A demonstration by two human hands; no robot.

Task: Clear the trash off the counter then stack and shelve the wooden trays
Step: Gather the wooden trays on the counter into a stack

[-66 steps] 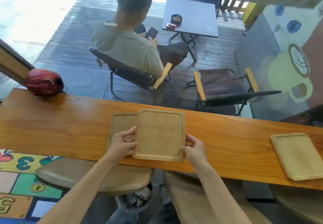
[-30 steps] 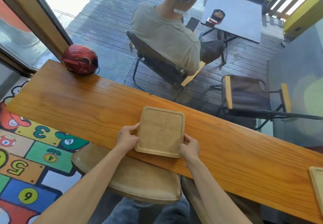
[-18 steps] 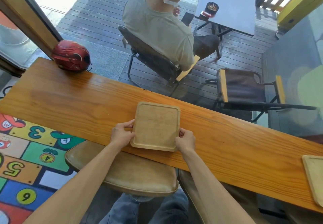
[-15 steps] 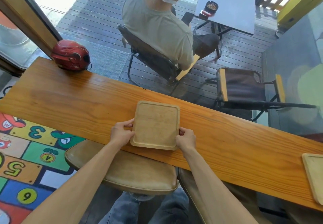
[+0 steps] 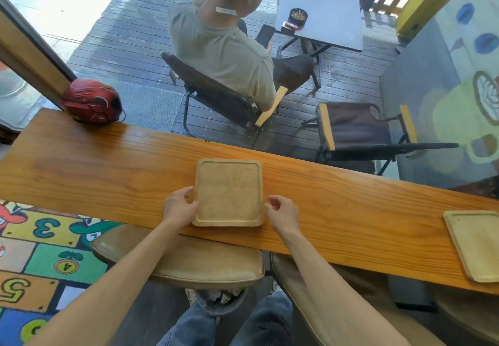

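A stack of square wooden trays (image 5: 228,191) lies flat on the long wooden counter (image 5: 108,172), near its front edge at the centre. My left hand (image 5: 179,206) holds the stack's left edge, fingertips curled onto the rim. My right hand (image 5: 283,212) hovers just right of the stack, fingers loosely bent and a small gap away from the rim. A second single wooden tray (image 5: 475,243) lies on the counter at the far right, partly cut off by the frame. No trash shows on the counter.
A red helmet (image 5: 91,101) sits at the counter's far left corner. Two padded stools (image 5: 189,262) stand under the front edge by my legs. Beyond the glass a person (image 5: 221,48) sits on a chair on the deck.
The top tray slid left onto the lower one and the two were squared up. Just now my right hand has come off the stack's right edge.
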